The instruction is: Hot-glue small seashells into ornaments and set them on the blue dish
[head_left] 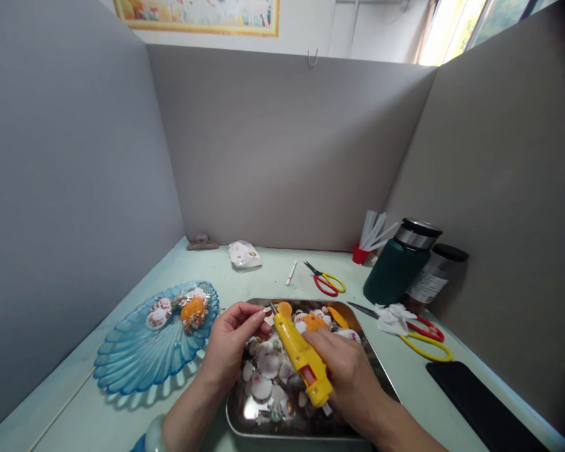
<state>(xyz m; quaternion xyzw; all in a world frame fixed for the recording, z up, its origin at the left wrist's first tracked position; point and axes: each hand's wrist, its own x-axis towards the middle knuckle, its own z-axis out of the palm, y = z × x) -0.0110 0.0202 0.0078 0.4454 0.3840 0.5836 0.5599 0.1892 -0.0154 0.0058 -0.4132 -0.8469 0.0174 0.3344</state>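
Note:
My right hand [346, 370] grips a yellow glue gun [301, 358], its nozzle pointing up and left. My left hand [233, 342] pinches a small shell [267, 310] right at the nozzle tip. Both hands hover over a metal tray [381, 376] filled with several white, pink and orange shells. To the left lies a blue shell-shaped glass dish [136, 351] with a few shells [193, 311] stuck on its far end.
Grey partition walls close in on three sides. Red-and-yellow scissors [327, 282] and a white pen [291, 272] lie behind the tray. More scissors with crumpled tissue [395, 319], a green flask [398, 263], a dark jar [435, 276], a red cup of sticks [365, 248] and a black phone [480, 405] stand right.

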